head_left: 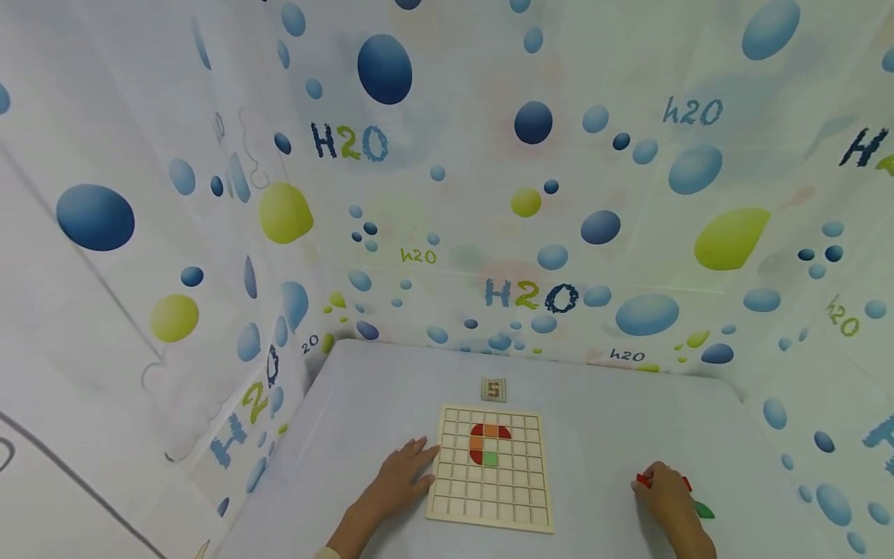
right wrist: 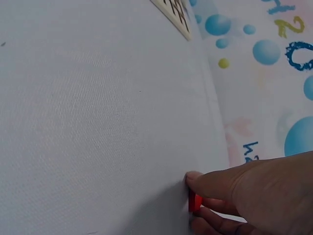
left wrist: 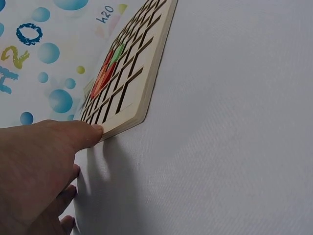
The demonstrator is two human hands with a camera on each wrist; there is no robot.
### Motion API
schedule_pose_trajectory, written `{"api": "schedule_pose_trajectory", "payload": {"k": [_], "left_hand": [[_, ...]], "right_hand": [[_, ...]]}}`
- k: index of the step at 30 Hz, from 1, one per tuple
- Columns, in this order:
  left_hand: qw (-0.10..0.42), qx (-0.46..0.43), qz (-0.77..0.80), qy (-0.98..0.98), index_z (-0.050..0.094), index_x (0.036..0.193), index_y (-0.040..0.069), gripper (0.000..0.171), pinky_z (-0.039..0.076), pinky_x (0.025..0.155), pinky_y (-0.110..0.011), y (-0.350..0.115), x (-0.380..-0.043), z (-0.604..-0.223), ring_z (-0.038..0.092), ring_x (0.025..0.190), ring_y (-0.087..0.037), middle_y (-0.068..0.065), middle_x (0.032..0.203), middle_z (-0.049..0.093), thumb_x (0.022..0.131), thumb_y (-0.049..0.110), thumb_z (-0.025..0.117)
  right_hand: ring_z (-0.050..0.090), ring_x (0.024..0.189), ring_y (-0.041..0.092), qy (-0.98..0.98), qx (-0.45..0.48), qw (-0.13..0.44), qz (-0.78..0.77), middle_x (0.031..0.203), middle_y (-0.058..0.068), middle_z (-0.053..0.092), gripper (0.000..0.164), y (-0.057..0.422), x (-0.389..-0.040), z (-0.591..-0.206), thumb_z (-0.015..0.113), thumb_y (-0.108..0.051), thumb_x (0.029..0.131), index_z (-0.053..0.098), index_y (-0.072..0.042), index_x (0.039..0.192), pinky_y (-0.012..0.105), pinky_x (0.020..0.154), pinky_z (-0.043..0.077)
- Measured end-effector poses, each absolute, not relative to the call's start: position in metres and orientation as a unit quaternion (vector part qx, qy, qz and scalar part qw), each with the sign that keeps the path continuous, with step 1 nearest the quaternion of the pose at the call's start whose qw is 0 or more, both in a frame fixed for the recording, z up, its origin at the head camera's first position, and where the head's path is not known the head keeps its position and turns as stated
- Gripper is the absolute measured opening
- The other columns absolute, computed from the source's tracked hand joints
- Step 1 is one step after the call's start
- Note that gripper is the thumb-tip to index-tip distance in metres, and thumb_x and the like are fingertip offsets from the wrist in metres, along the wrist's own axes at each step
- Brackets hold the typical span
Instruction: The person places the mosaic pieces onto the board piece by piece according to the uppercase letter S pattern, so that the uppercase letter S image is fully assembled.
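A pale wooden grid board (head_left: pixel 517 497) lies on the white table, with several red and orange tiles (head_left: pixel 476 442) and a green square tile (head_left: pixel 490 459) set in its cells. My left hand (head_left: pixel 401 477) is at the board's left side with extended fingers; in the left wrist view the thumb touches the board's edge (left wrist: pixel 124 126). To the right of the board, my right hand (head_left: pixel 667 497) pinches a small red tile (right wrist: pixel 194 201) between thumb and fingers, low over the table. Another red piece (head_left: pixel 687 483) and a green leaf-shaped piece (head_left: pixel 704 510) show beside this hand, partly hidden by it.
A small square card (head_left: pixel 493 390) with a brown figure like a 5 or S lies behind the board. A white curtain (head_left: pixel 461 217) with blue and green drops and H2O lettering hangs behind the table and at both sides.
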State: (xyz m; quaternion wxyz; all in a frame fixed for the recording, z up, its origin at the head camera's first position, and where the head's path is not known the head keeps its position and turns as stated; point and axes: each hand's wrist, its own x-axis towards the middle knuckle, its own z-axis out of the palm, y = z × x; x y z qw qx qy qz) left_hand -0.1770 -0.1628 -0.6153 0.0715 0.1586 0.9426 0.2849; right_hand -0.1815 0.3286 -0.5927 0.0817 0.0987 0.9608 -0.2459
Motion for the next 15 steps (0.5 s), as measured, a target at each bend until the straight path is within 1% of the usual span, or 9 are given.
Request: {"api": "schedule_pose_trajectory", "payload": {"k": [4,8,10,12,15], "left_hand": [[0.068,0.161,0.287,0.942,0.055,0.154,0.011,0.055,0.029,0.121,-0.072,-0.1626,-0.1779,-0.6141,0.038,0.152,-0.048,-0.022,0.162,0.045,0.104,0.03,0.066],[0.063,0.165,0.283,0.943,0.055,0.153,0.011,0.055,0.031,0.12,-0.072,-0.1622,-0.1779,-0.6145,0.04,0.151,-0.048,-0.023,0.162,0.046,0.103,0.03,0.067],[0.061,0.166,0.282,0.943,0.056,0.153,0.012,0.055,0.032,0.12,-0.071,-0.162,-0.1777,-0.6149,0.04,0.15,-0.048,-0.022,0.161,0.047,0.102,0.03,0.067],[0.059,0.166,0.282,0.943,0.056,0.153,0.012,0.055,0.032,0.12,-0.071,-0.1619,-0.1776,-0.615,0.041,0.15,-0.048,-0.022,0.161,0.047,0.102,0.029,0.068],[0.059,0.166,0.282,0.943,0.056,0.153,0.012,0.055,0.032,0.12,-0.072,-0.1622,-0.1782,-0.6152,0.04,0.15,-0.048,-0.022,0.161,0.047,0.102,0.03,0.067]], "right_hand": [[0.06,0.08,0.029,0.957,0.096,0.071,-0.264,0.088,0.021,0.061,0.033,0.3282,-0.1817,-0.5972,0.077,-0.013,0.095,0.056,0.012,0.101,0.044,0.07,0.056],[0.057,0.075,0.025,0.952,0.108,0.066,-0.279,0.084,0.017,0.06,0.037,0.3255,-0.1815,-0.5984,0.078,-0.02,0.095,0.056,0.01,0.099,0.036,0.063,0.051],[0.057,0.074,0.025,0.951,0.105,0.064,-0.285,0.083,0.016,0.06,0.04,0.3245,-0.1807,-0.5974,0.078,-0.021,0.095,0.056,0.011,0.1,0.036,0.063,0.051],[0.058,0.076,0.025,0.952,0.095,0.064,-0.286,0.085,0.016,0.062,0.039,0.3238,-0.1801,-0.5959,0.078,-0.019,0.094,0.056,0.012,0.104,0.039,0.066,0.054],[0.061,0.08,0.026,0.953,0.072,0.072,-0.286,0.088,0.016,0.066,0.034,0.3242,-0.1791,-0.5949,0.076,-0.011,0.094,0.057,0.011,0.111,0.044,0.071,0.058]]}}
